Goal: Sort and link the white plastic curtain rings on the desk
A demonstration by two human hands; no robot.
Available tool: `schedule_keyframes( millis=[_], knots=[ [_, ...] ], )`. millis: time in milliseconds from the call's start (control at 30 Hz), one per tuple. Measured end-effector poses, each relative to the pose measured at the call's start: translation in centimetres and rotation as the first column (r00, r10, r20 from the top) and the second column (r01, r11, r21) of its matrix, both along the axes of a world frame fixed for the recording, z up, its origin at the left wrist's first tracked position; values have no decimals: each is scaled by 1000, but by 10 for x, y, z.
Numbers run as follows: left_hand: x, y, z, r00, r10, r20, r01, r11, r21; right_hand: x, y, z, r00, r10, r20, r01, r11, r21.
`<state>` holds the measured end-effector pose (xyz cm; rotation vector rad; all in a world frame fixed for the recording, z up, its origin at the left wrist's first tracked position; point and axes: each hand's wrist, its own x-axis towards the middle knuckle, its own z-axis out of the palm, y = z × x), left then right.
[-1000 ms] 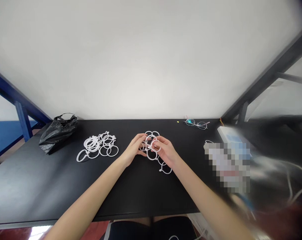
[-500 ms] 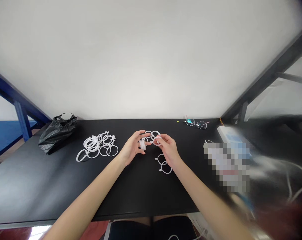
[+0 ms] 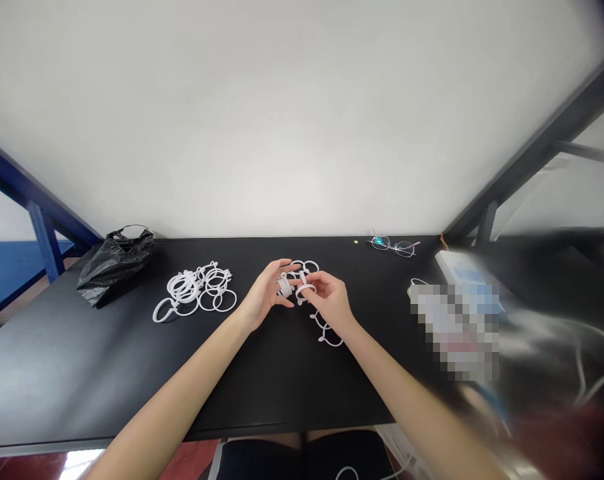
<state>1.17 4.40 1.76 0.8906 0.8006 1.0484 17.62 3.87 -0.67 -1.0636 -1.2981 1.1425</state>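
Between the hands a white ring (image 3: 299,291) shows as an oval, long axis nine to three; the right hand (image 3: 333,300) pinches it, pointing towards ten; the left hand (image 3: 262,295), pointing towards two, holds a ring stack (image 3: 285,287) in curved fingers.

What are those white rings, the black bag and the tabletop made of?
The white rings look like smooth plastic, perhaps moulded: evenly coloured, with small knobs. The black bag seems thin plastic film, judging by its glossy creases. The tabletop is smooth black with a soft sheen; laminate or painted metal, I can't tell.
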Motion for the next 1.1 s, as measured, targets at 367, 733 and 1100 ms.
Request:
schedule_keyframes(
  millis=[367,733,1100],
  knots=[
    [0,2,-2,1000,-11,-12,11,1000,-3,-2,-4,5,999,42,-25,-42,999,-19],
    [1,0,-4,993,-101,-54,101,995,3,-2,-1,2,1000,-24,20,25,999,-37],
    [2,1,-7,989,-141,-44,141,990,0,-2,-1,-3,998,-6,61,7,1000,-20]
  ],
)
